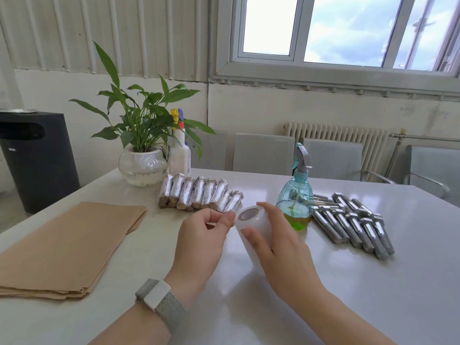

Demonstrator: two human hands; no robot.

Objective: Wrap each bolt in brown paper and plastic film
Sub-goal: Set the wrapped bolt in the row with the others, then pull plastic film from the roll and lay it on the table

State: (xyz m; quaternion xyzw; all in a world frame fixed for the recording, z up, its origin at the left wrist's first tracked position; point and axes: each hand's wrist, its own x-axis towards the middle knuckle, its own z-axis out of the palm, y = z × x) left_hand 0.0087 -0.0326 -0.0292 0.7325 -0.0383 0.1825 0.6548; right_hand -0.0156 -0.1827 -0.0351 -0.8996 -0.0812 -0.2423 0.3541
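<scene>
Both hands work at the film roll (pixel 256 227), which we find held just above the table (pixel 298 295), near its middle. Our right hand (pixel 278 242) wraps the roll, thumb on the near side and fingers over the far side, steadying it with its open core turned toward the left. Our left hand (pixel 201 235) pinches thumb to forefinger at the roll's end; we judge it is picking for the loose edge of the film, though the film itself is too clear to make out there. A band (pixel 159 298) sits on the left wrist.

No bolt lies under the hands, so we judge a wrap is yet to be started.

Left of the hands, a paper stack (pixel 67 245) lies flat within reach, its near corner cut off by the frame edge. To the right, the bare bolts (pixel 353 225) lie in a loose row, placed apart from finished work. Beyond the hands, the wrapped bolts (pixel 199 195) are lined side by side; the count is uncertain where they overlap.

A blue sprayer (pixel 297 195) stands between the two groups and hides part of the bare ones. Farther back stand a plant (pixel 143 145) and a white bottle (pixel 179 150), its label unreadable.
</scene>
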